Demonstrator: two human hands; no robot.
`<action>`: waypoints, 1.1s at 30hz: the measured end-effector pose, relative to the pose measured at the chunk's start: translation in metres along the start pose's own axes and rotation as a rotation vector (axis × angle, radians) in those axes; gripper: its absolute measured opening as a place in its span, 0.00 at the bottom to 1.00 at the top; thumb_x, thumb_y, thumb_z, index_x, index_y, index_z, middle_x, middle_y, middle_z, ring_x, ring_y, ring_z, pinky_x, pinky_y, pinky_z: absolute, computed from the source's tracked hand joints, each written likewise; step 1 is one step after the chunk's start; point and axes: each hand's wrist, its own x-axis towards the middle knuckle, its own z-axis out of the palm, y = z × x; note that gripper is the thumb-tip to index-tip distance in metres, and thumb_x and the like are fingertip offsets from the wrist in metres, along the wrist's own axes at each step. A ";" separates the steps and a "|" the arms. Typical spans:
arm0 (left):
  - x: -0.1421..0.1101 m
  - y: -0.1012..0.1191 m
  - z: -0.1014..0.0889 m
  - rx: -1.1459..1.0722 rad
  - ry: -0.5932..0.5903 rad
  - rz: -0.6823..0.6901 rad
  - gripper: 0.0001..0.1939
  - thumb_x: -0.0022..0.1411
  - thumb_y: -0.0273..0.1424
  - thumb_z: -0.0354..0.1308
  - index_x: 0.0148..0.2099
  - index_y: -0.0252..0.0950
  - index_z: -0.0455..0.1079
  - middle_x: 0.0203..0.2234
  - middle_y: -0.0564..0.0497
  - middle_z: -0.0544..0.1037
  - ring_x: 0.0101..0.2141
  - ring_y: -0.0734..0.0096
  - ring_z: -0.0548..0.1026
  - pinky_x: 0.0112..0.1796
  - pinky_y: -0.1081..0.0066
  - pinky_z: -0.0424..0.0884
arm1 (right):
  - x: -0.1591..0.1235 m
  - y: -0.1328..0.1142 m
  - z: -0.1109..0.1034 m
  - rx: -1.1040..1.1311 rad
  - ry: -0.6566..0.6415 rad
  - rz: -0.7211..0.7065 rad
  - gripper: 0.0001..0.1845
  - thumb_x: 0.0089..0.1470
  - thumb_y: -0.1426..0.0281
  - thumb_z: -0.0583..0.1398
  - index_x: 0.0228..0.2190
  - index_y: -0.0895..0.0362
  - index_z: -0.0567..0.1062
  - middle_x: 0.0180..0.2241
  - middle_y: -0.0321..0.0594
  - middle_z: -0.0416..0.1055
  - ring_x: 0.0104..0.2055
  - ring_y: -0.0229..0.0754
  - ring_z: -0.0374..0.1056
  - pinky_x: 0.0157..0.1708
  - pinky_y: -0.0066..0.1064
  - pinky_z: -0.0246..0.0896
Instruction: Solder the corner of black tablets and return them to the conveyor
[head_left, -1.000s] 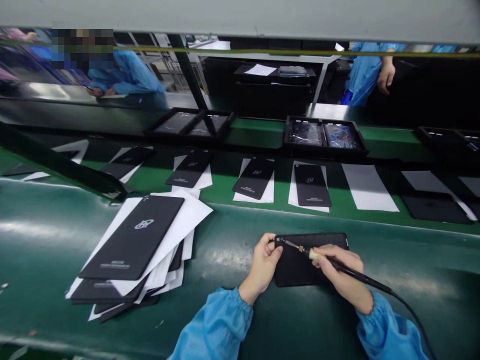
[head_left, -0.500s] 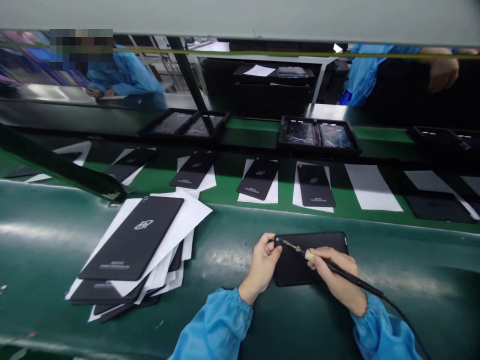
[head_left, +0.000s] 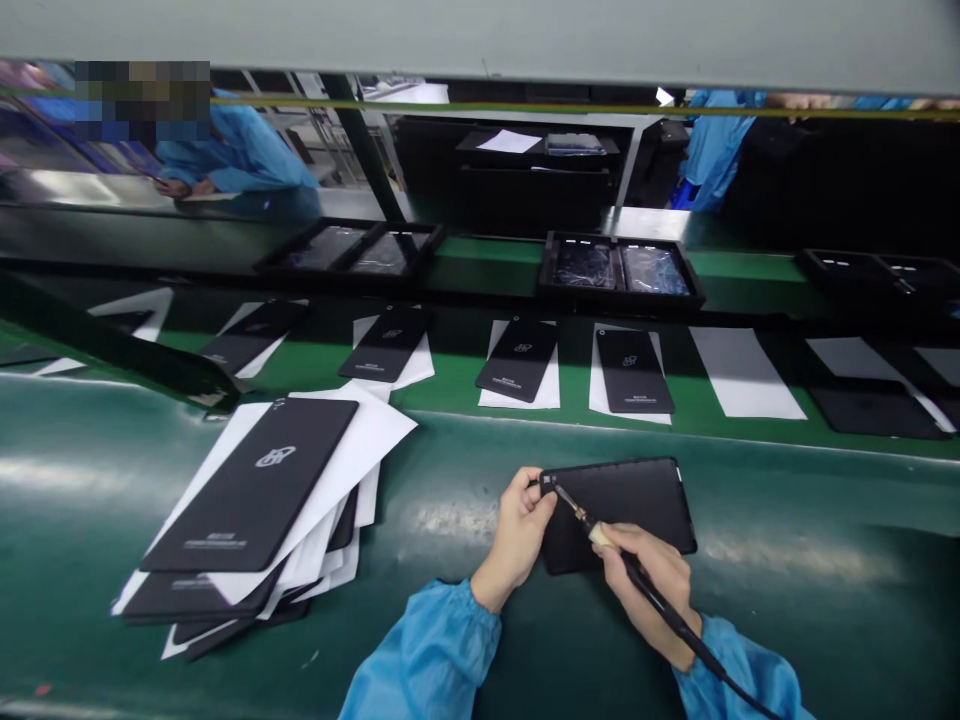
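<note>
Pinched in my right hand (head_left: 667, 570) is a soldering iron (head_left: 666, 610), my fingers and thumb set close about its pale collar and black handle. From my head camera, its metal tip slants up and left to the near-left corner area of a black panel (head_left: 634, 490), by a small light patch; I cannot tell whether tip and panel touch. The iron's cord trails from behind my grip toward the bottom edge.

My left hand (head_left: 516, 530) holds that same corner, thumb over the face and fingers at the edge, in a narrow grip. The panel lies in front of me on the green bench (head_left: 442, 450), its inner side up, both blue cuffs below it.

Well to the left of my hands, a stack of black panels (head_left: 255, 490) sits with white sheets (head_left: 384, 424) sticking out between them, a pale logo on the topmost. Beyond the bench edge, a green belt (head_left: 454, 372) carries more black panels (head_left: 517, 365), several resting on white paper. Farther back stands a black tray (head_left: 622, 298) with two wrapped items in it, and across the way a co-worker's blue sleeve (head_left: 255, 145) shows.
</note>
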 end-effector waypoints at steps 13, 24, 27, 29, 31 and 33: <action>0.007 0.003 -0.006 0.079 -0.071 -0.036 0.22 0.53 0.40 0.69 0.45 0.39 0.66 0.31 0.52 0.83 0.32 0.68 0.80 0.35 0.72 0.74 | 0.072 0.058 -0.030 -0.284 -0.259 -0.216 0.11 0.68 0.73 0.54 0.45 0.54 0.75 0.41 0.44 0.75 0.46 0.47 0.71 0.51 0.44 0.66; 0.008 0.004 -0.005 0.158 -0.124 -0.083 0.24 0.52 0.43 0.70 0.46 0.36 0.70 0.43 0.40 0.83 0.40 0.55 0.82 0.41 0.61 0.78 | 0.121 0.135 -0.148 -0.536 -0.116 -0.122 0.15 0.64 0.76 0.50 0.40 0.57 0.76 0.35 0.44 0.70 0.38 0.46 0.67 0.40 0.35 0.62; 0.008 0.003 -0.004 0.162 -0.097 -0.065 0.23 0.53 0.43 0.69 0.46 0.36 0.70 0.43 0.41 0.83 0.39 0.56 0.82 0.41 0.62 0.79 | 0.155 0.166 -0.195 -0.650 -0.045 -0.060 0.12 0.62 0.74 0.52 0.38 0.57 0.76 0.34 0.44 0.70 0.38 0.48 0.67 0.44 0.38 0.60; 0.008 0.004 -0.003 0.165 -0.087 -0.056 0.22 0.53 0.42 0.69 0.46 0.37 0.70 0.43 0.42 0.83 0.39 0.57 0.82 0.41 0.62 0.79 | 0.174 0.178 -0.209 -0.693 -0.009 -0.022 0.11 0.61 0.73 0.53 0.37 0.57 0.76 0.33 0.45 0.71 0.39 0.49 0.67 0.46 0.39 0.59; 0.009 0.005 -0.004 0.172 -0.106 -0.065 0.23 0.52 0.43 0.70 0.46 0.36 0.70 0.43 0.41 0.83 0.39 0.56 0.82 0.41 0.61 0.79 | 0.183 0.183 -0.202 -0.707 0.026 0.013 0.11 0.62 0.71 0.52 0.38 0.58 0.75 0.36 0.47 0.71 0.43 0.51 0.67 0.48 0.40 0.60; 0.010 0.005 -0.006 0.176 -0.109 -0.068 0.24 0.51 0.43 0.70 0.45 0.36 0.70 0.43 0.41 0.82 0.39 0.55 0.81 0.41 0.60 0.79 | 0.183 0.181 -0.175 -0.694 0.040 0.042 0.11 0.63 0.69 0.52 0.40 0.58 0.73 0.42 0.50 0.71 0.46 0.51 0.66 0.49 0.41 0.61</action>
